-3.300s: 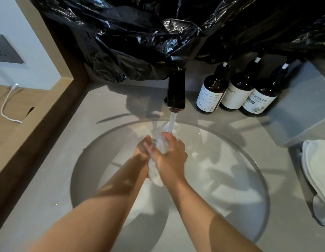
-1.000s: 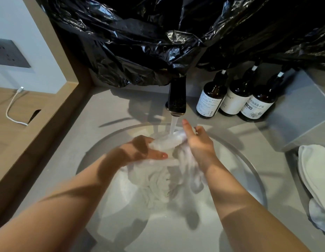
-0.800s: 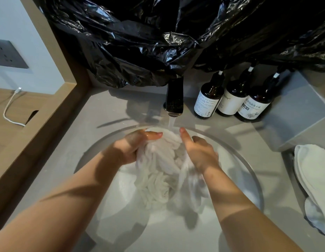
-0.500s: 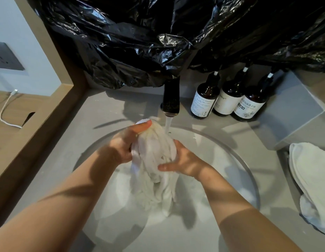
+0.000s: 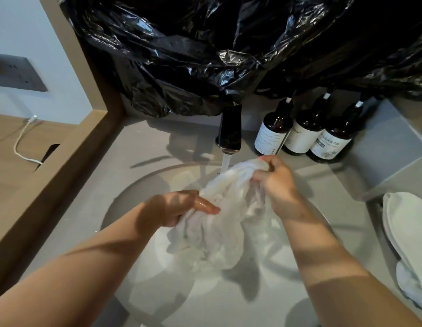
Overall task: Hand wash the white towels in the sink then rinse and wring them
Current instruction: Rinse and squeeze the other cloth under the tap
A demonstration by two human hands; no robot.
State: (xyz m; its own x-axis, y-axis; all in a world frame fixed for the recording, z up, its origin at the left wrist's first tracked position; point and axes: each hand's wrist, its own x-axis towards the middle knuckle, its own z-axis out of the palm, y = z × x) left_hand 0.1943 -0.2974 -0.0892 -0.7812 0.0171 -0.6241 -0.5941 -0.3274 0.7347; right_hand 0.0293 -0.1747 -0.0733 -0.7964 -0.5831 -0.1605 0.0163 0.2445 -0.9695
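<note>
Your hands have parted: your right hand [image 5: 276, 182] pinches the towel [image 5: 219, 223] beside the tap [image 5: 229, 128], and your left hand [image 5: 179, 208] grips its near bunch. Judged: rinsing is underway.

Left forearm [image 5: 87, 267] at 7 o'clock and right forearm [image 5: 335, 267] at 5 o'clock are bare to the frame edge. One digit [image 5: 205, 206] of the left hand [image 5: 177, 208] glistens wet. Nails on the right hand [image 5: 277, 182] look perhaps painted pink.

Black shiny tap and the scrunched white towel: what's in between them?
A thin stream of running water drops from the glossy black tap onto the bunched white wet towel. The head view shows it.
</note>
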